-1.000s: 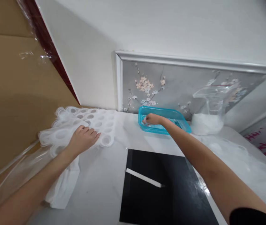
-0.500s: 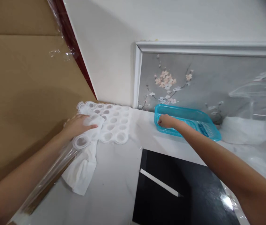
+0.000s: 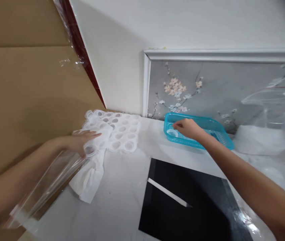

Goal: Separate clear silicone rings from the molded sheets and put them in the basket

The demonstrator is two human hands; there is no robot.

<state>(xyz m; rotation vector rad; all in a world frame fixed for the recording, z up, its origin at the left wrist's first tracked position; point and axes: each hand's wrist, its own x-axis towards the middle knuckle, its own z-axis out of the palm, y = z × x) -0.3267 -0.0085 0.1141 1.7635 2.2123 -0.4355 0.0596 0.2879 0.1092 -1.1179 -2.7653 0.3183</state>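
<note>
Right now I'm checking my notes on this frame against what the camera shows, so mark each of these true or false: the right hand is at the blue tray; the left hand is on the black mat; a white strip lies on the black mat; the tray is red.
1. The right hand is at the blue tray. True.
2. The left hand rests on the black mat. False: it lies on the white sheet of round cups, left of the mat.
3. A white strip lies on the black mat. True.
4. The tray is red. False: it is translucent blue.
</note>
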